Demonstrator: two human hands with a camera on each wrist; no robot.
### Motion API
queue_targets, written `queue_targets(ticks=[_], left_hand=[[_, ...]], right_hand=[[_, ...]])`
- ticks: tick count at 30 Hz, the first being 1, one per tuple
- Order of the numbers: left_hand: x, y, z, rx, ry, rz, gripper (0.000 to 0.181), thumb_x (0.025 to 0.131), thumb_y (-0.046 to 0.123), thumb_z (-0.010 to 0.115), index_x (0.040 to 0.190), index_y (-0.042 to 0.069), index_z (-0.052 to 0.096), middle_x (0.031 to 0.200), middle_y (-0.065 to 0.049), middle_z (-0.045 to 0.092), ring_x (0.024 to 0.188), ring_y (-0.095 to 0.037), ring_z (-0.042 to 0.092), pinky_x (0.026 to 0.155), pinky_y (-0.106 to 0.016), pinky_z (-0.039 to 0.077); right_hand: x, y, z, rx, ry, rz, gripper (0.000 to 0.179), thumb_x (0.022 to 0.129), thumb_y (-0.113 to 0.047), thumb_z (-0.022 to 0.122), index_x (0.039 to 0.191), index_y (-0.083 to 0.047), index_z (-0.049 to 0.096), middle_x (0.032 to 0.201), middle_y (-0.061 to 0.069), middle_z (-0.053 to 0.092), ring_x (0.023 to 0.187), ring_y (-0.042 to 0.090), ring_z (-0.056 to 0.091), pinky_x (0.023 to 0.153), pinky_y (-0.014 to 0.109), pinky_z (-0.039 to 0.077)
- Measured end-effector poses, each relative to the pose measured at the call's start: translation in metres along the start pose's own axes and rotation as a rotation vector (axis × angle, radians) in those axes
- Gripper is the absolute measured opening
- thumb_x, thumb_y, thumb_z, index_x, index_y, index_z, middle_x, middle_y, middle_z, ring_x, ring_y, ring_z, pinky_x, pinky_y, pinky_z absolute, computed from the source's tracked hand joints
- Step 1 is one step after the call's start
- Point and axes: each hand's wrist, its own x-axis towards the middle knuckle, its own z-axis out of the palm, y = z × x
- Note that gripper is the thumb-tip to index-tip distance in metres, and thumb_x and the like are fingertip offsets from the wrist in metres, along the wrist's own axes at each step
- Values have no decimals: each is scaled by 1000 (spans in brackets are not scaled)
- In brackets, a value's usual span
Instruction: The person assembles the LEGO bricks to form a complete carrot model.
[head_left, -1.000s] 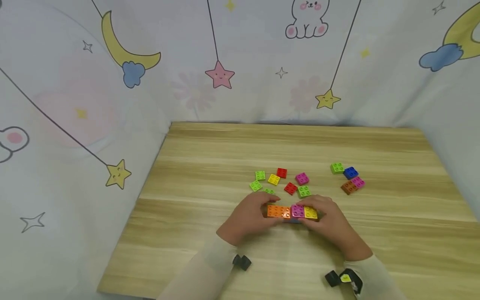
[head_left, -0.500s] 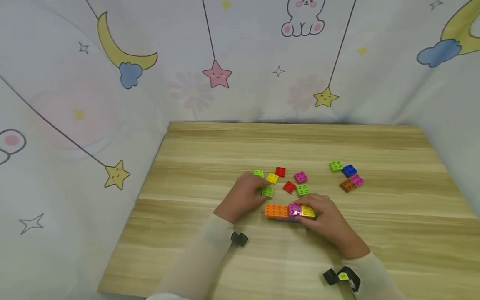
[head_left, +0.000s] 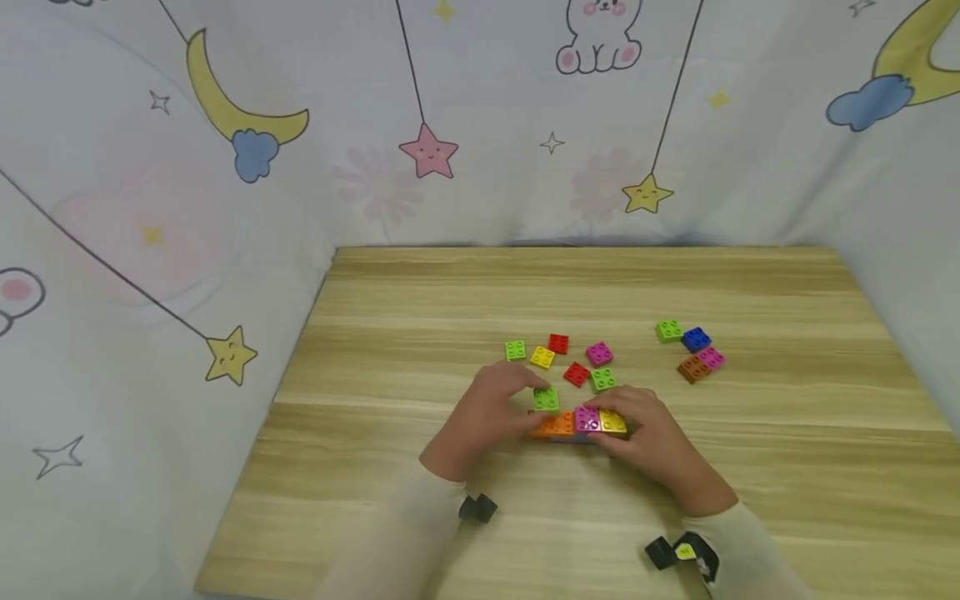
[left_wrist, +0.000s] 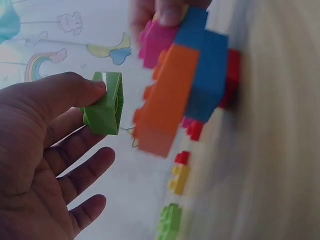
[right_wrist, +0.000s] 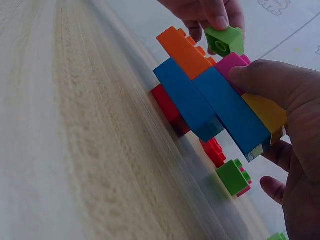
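Note:
A light green building block (head_left: 546, 399) is pinched between the thumb and fingers of my left hand (head_left: 483, 415), just above the orange block (left_wrist: 169, 100). The green block's hollow underside faces the built stack and is apart from it. My right hand (head_left: 655, 442) grips the stack at its right end, thumb on the pink block (right_wrist: 232, 66) near the yellow block (right_wrist: 266, 110). In the right wrist view, blue blocks (right_wrist: 187, 100) form the layer beneath, with a red block (right_wrist: 169, 109) at the bottom.
Loose blocks lie behind the hands on the wooden table (head_left: 420, 308): a red one (head_left: 558, 343), a yellow one (head_left: 543, 357), a pink one (head_left: 599, 353) and several others. Further right sits a cluster with a blue block (head_left: 697, 338) and a brown block (head_left: 693, 367).
My left hand left the stack, reached to the loose blocks, took a green block and carried it back over the orange end. My right hand has stayed on the stack.

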Motion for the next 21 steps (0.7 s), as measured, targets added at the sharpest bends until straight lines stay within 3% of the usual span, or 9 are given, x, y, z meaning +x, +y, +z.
queue_targets(ticks=[3, 6, 17, 21], left_hand=[[-2, 3, 10, 33, -50, 68, 32, 87, 31, 86, 115, 17, 78, 110, 11, 75, 111, -11, 64, 101, -31, 49], [-3, 4, 18, 47, -60, 104, 32, 87, 32, 86, 114, 18, 79, 108, 13, 75, 107, -7, 64, 97, -25, 49], [-4, 11, 18, 37, -63, 101, 32, 86, 34, 86, 114, 18, 81, 105, 12, 75, 105, -7, 63, 93, -25, 50], [-3, 13, 17, 71, -74, 91, 32, 85, 34, 88, 112, 19, 81, 102, 13, 74, 101, -5, 61, 86, -23, 48]], right_hand=[[1, -1, 0, 3, 1, 0, 37, 79, -18, 92, 114, -22, 78, 114, -7, 73, 110, 19, 64, 97, 47, 43], [1, -2, 1, 2, -2, 5, 37, 79, -18, 92, 113, -22, 78, 114, -6, 74, 109, 18, 64, 97, 46, 42], [1, -4, 0, -2, -2, 26, 37, 79, -18, 92, 113, -22, 78, 115, -6, 74, 110, 18, 64, 97, 46, 42], [1, -1, 0, 1, 5, 5, 38, 79, -18, 92, 114, -23, 78, 113, -8, 73, 108, 16, 65, 95, 43, 45]])
